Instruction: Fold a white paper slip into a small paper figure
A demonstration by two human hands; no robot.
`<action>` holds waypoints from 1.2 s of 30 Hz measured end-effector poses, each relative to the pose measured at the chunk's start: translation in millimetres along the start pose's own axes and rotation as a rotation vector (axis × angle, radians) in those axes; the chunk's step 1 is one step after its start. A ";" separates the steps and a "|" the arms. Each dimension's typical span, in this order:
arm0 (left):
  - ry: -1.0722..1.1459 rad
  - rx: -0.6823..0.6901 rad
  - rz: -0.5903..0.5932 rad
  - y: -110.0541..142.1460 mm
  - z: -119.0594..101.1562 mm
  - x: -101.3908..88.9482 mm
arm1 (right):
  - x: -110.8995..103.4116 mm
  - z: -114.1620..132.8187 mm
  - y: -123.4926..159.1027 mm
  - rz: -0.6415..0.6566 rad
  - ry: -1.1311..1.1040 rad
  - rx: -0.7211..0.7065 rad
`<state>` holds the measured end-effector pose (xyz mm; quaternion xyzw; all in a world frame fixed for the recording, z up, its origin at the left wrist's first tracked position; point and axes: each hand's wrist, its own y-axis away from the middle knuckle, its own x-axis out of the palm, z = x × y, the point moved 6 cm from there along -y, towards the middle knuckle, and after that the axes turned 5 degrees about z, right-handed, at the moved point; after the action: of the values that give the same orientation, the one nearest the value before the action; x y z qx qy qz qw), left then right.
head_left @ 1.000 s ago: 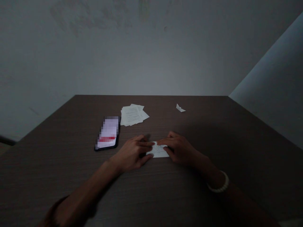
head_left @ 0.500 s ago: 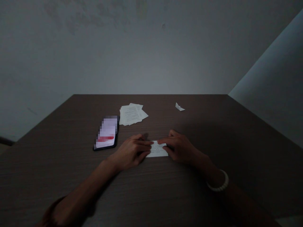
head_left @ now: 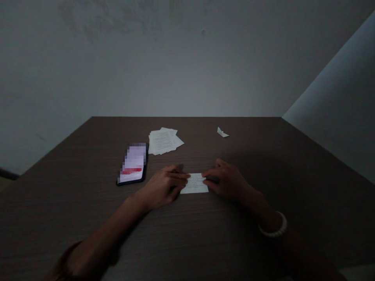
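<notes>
Dim room, everything low-contrast. Small white paper slip lies flat on the dark wood-grain table, near the middle of the view, between the two hands. Left hand sits on the table with fingers close together, fingertips at or just over the slip's left end. It looks pressed down rather than pinching, but the underside of the fingers is hidden. Right hand is curled at the slip's right end, fingers partly over the paper, and its shadow darkens the contact area. Cannot tell if thumb and fingers pinch the paper or just press on it. The slip has faint printed lines, too small and blurred to read; any fold in it can't be made out, and both of its ends are partly covered.

Phone lies left of the left hand, just apart from it, screen up, display pixelated, with only a red band showing. Loose stack of printed sheets sits beyond the hands, just beside the phone, text unreadable. Small folded white paper piece lies further right, near the far edge, exact shape unclear. White beaded bracelet circles the right wrist. Both forearms run off the bottom edge, lost in shadow.
</notes>
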<state>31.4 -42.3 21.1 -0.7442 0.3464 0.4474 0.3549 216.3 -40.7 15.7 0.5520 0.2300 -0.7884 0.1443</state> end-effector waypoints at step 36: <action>-0.041 -0.046 0.054 1.5 -1.8 -3.1 | -0.8 10.4 -3.3 0.054 0.046 -0.048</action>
<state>29.8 -44.0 24.2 -0.7331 0.3490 0.4798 0.3326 206.6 -43.4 20.0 0.5724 0.2371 -0.7655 0.1735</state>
